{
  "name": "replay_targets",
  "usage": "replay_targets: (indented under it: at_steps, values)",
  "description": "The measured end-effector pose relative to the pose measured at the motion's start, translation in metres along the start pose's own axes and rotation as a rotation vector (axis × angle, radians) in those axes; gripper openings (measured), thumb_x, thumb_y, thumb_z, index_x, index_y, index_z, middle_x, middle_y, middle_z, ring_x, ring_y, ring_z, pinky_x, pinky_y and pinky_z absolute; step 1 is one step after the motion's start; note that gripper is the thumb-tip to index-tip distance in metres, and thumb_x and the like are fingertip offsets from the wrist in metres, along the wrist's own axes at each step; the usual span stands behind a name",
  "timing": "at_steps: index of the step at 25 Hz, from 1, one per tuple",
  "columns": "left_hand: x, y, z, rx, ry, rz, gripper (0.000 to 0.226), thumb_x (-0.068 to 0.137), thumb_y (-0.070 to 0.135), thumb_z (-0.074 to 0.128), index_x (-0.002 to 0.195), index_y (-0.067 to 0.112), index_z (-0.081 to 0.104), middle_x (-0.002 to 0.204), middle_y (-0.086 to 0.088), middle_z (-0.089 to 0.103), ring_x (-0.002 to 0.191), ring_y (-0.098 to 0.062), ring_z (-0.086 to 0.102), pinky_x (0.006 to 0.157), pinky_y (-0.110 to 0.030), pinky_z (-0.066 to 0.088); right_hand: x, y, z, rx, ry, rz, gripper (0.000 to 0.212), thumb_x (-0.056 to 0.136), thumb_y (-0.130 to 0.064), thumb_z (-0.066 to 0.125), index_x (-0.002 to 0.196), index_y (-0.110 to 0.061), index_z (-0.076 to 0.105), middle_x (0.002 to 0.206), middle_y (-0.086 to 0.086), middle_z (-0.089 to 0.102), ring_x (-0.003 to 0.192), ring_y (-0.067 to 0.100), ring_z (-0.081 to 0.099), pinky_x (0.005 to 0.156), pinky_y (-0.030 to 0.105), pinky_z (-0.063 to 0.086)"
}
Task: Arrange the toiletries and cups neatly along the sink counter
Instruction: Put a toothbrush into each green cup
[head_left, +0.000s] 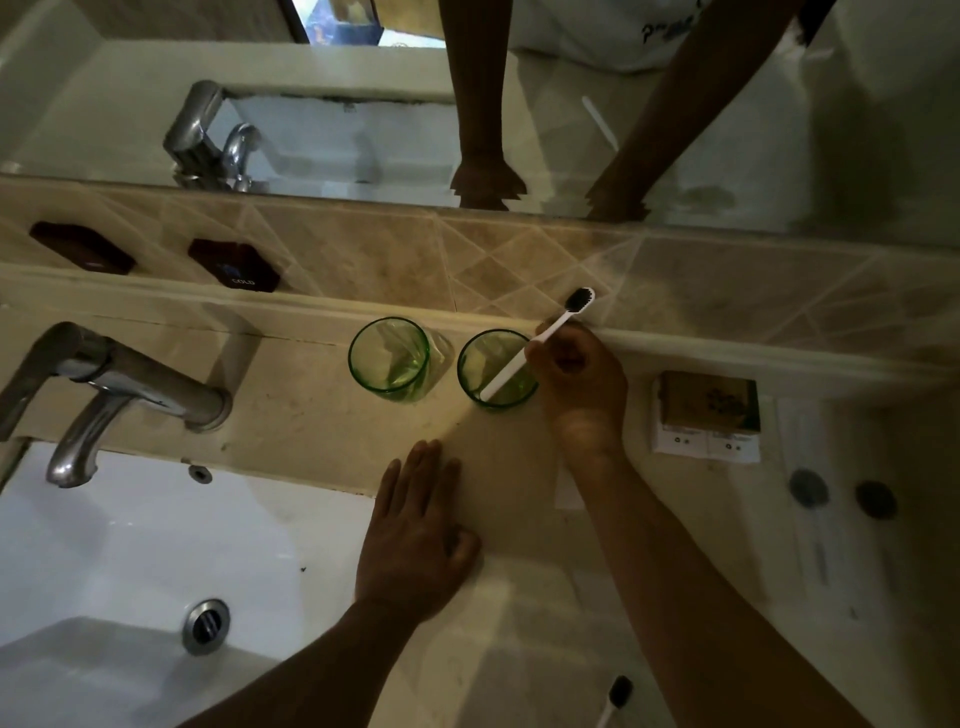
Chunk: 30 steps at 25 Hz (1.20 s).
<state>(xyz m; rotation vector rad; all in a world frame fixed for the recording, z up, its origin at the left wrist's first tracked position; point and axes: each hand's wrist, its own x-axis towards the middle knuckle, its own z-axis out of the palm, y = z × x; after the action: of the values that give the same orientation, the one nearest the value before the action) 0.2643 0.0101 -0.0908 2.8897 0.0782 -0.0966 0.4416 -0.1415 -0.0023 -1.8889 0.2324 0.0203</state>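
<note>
Right hand is pinching a white toothbrush, its handle end sitting inside the right green cup mid-frame. Left hand lies flat, fingers spread, on the counter, holding nothing.

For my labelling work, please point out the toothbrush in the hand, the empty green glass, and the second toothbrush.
held toothbrush (519, 358): head view, white handle.
empty green glass (388, 361): head view, rim and wall.
second toothbrush (619, 693): head view, dark bristle head.
</note>
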Motion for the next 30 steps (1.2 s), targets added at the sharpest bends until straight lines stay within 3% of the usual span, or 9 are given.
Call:
replay_targets:
  at_steps: [3,7,12,16,18,22,26,30]
  values:
    - [0.000,-0.001,0.002,0.005,0.003,-0.001,0.088,0.088,0.055,0.048,0.161,0.024,0.011,0.170,-0.007,0.008,0.157,-0.022,0.001,0.123,-0.041,0.010,0.000,0.001,0.000,-0.011,0.003,0.016,0.013,0.084,-0.028,0.075,0.095,-0.020,0.076,0.084,-0.004,0.073,0.076,0.006,0.065,0.070,0.017,0.046]
    - [0.001,-0.001,0.002,0.013,0.009,0.000,0.086,0.089,0.054,0.047,0.161,0.022,0.014,0.170,-0.007,0.008,0.157,-0.022,0.001,0.123,-0.041,0.010,0.001,0.004,0.003,-0.001,0.004,0.042,0.009,0.081,-0.030,0.077,0.087,-0.026,0.073,0.075,-0.013,0.068,0.069,-0.006,0.061,0.060,0.005,0.040]
    - [0.002,0.000,0.001,0.017,0.044,0.022,0.085,0.088,0.050,0.049,0.160,0.022,0.014,0.169,-0.005,0.007,0.157,-0.021,0.000,0.125,-0.041,0.007,-0.004,0.009,-0.001,0.057,-0.075,0.131,0.025,0.078,-0.035,0.080,0.098,-0.022,0.072,0.088,-0.007,0.071,0.081,0.004,0.065,0.070,0.018,0.048]
    - [0.004,0.000,-0.002,0.015,0.048,0.027,0.084,0.086,0.049,0.050,0.159,0.020,0.018,0.168,-0.009,0.015,0.157,-0.022,0.004,0.125,-0.043,0.008,-0.041,0.018,-0.025,0.077,0.013,0.103,0.016,0.085,-0.029,0.075,0.098,-0.024,0.067,0.081,-0.014,0.066,0.072,-0.009,0.060,0.064,0.002,0.040]
    - [0.004,0.001,-0.002,0.011,0.046,0.023,0.081,0.086,0.048,0.050,0.157,0.018,0.024,0.167,-0.011,0.020,0.156,-0.023,0.008,0.125,-0.044,0.009,-0.075,0.029,-0.042,0.040,0.059,0.116,0.009,0.088,-0.028,0.071,0.097,-0.027,0.069,0.083,-0.015,0.068,0.072,-0.013,0.061,0.061,0.000,0.041]
    - [0.003,0.002,-0.004,-0.001,0.051,0.029,0.078,0.086,0.048,0.049,0.154,0.015,0.030,0.165,-0.013,0.024,0.155,-0.025,0.011,0.126,-0.043,0.007,-0.147,0.053,-0.069,-0.136,0.066,0.176,0.010,0.089,-0.024,0.066,0.098,-0.030,0.068,0.085,-0.014,0.068,0.075,-0.003,0.063,0.064,0.010,0.045]
    - [0.003,0.004,-0.007,-0.016,0.041,0.028,0.077,0.088,0.046,0.049,0.154,0.012,0.032,0.166,-0.015,0.023,0.156,-0.026,0.010,0.126,-0.048,0.011,-0.206,0.073,-0.092,-0.243,0.175,0.258,0.010,0.090,-0.025,0.068,0.091,-0.035,0.065,0.077,-0.014,0.067,0.068,0.000,0.063,0.062,0.019,0.048]
    - [0.002,0.007,-0.012,-0.055,0.031,0.027,0.074,0.088,0.042,0.050,0.153,0.009,0.035,0.164,-0.018,0.025,0.154,-0.031,0.014,0.126,-0.048,0.008,-0.255,0.084,-0.110,-0.389,0.195,0.353,0.009,0.090,-0.030,0.070,0.095,-0.026,0.064,0.077,-0.012,0.065,0.068,0.009,0.064,0.067,0.034,0.057]
